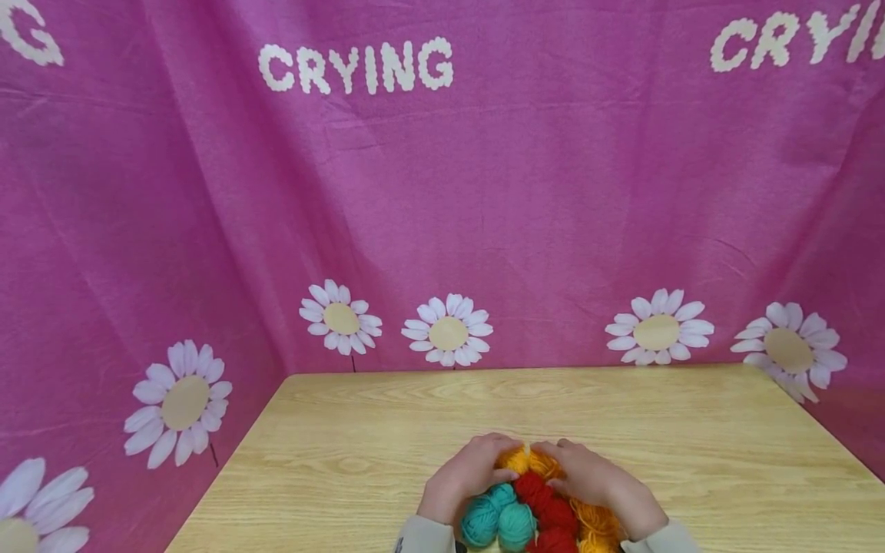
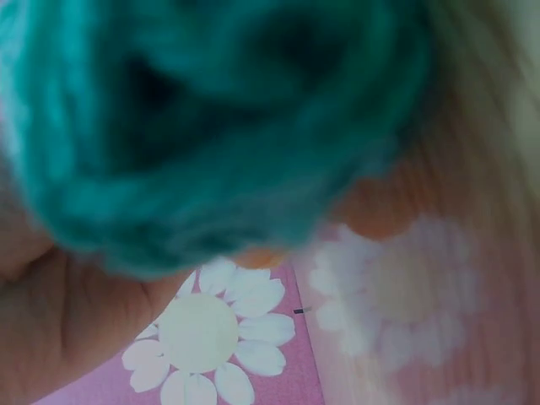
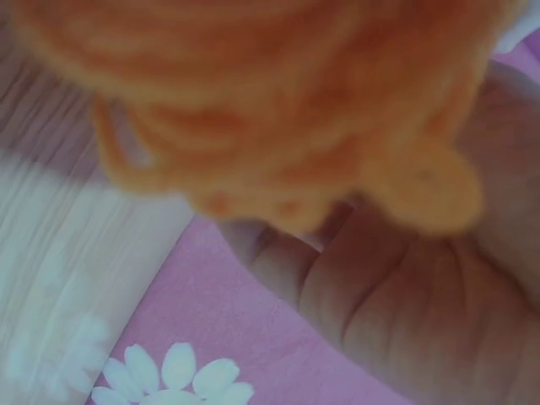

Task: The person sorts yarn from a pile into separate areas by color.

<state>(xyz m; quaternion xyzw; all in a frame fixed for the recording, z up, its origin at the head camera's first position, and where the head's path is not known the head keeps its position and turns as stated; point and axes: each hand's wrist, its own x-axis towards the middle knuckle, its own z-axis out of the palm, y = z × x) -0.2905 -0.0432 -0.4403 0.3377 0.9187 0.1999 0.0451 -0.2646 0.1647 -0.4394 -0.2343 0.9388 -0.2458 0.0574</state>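
Note:
A cluster of yarn balls lies on the table near its front. Teal yarn balls (image 1: 479,522) are at the left of it, red yarn balls (image 1: 553,513) down the middle, looser orange yarn (image 1: 596,524) at the right. At the far end are yellow-orange yarn balls (image 1: 531,462). My left hand (image 1: 470,468) curves around that end from the left, fingers and thumb about one yellow-orange ball; a teal ball (image 2: 219,143) is close to its palm. From the right, my right hand (image 1: 598,480) curls about the other, with orange yarn (image 3: 278,101) under its palm.
The wooden table (image 1: 359,453) extends to the left, right and back of the cluster. A pink-purple cloth (image 1: 525,192) with white daisies and lettering hangs behind the table and along its sides.

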